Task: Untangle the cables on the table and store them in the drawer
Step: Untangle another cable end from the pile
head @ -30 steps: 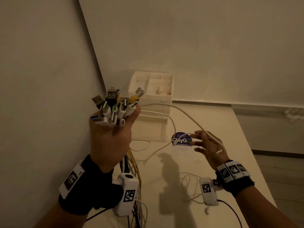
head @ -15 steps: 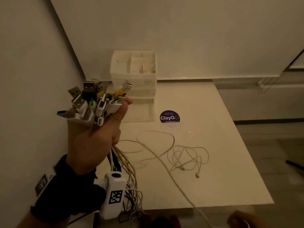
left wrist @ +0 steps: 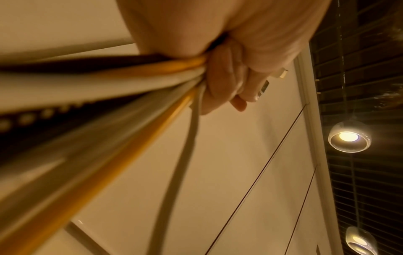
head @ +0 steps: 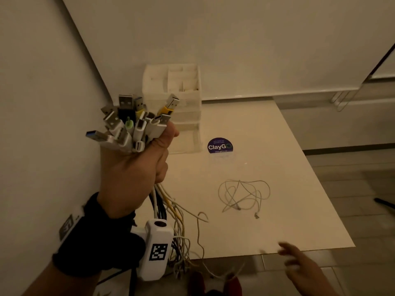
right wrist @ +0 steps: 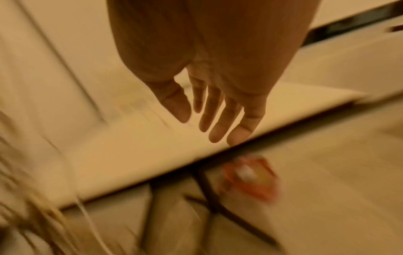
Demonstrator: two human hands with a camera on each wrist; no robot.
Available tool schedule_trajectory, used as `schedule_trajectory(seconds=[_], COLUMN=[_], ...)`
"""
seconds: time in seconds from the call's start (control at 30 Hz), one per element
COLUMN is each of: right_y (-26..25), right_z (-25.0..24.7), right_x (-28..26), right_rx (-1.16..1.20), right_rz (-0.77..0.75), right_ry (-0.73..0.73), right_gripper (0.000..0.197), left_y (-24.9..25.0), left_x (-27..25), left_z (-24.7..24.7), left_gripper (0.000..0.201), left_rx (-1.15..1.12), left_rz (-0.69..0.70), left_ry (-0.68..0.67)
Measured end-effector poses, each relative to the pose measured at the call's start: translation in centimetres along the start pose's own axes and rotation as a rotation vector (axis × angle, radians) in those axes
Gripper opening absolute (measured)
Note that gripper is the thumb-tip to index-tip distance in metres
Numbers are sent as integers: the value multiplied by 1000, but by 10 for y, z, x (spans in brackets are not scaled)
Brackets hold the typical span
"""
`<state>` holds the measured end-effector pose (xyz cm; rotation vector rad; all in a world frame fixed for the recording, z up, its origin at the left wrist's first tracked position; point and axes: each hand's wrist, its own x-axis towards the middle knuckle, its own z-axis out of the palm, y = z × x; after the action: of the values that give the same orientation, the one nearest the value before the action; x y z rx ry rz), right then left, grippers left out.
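My left hand (head: pixel 136 167) is raised at the table's left side and grips a thick bundle of cables (head: pixel 136 122), with white, black and yellow USB plugs fanning out above the fist. The cords (head: pixel 171 210) hang down from the fist past the table's front edge; the left wrist view shows the fingers (left wrist: pixel 220 82) curled round the same cords (left wrist: pixel 152 77). A thin white cable (head: pixel 243 195) lies loosely coiled on the table (head: pixel 288 167). My right hand (head: pixel 299 265) hovers by the table's front edge, fingers (right wrist: pixel 218 117) straight and holding nothing. A white drawer unit (head: pixel 173 107) stands at the back.
A round purple ClayGo sticker (head: pixel 220 145) is stuck on the table in front of the drawer unit. A wall runs along the left side. Tiled floor lies beyond the right and front edges, with something red (head: pixel 213 283) below the front edge.
My right hand let go of the long white cable, dropped out of sight, and now shows again by the front edge. That cable now trails off the front edge. The left hand still holds the bundle.
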<state>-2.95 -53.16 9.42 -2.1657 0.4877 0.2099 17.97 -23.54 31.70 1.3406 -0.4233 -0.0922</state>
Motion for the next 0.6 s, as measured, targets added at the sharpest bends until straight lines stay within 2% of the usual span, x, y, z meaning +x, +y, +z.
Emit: schedule_trajectory(seconds=[0.1,0.17,0.23,0.27,0.3,0.4,0.43,0.47,0.6], right_y=[-111,-176,-228,-243,-251,-246,-238,-231,-192], right_z=[-2,-1,9,21,33,62,71,79,100], right_x=[8,10,11,15,21,37,41,43,48], right_rx=[183,340,324,288,242,162,159,171,293], right_rz=[-306,-504,-638,-665,-669,-669,-654,-635,-490], right_ry=[-81,-221,-393,-461,-498,-551,-577,-580,-525], right_gripper=[64,69,75,71,60,8,4,10,30], left_y=[2,2,0,-1,-1,2,5,7,25], left_x=[-7,-13,-20,-24,-27,-32,-32,-32,-27], left_z=[11,20,26,28,29,29,28,26,23], left_gripper=[19,18,18,22,28,45,48,47,22], left_rx=[-5,-16,8,33,57,48,6,-6,-56], left_rz=[-13,-26,-40,-40,-48,-109,-123,-110,-25], left_ry=[6,-29,-52,-61,-79,-115,-120,-121,-83])
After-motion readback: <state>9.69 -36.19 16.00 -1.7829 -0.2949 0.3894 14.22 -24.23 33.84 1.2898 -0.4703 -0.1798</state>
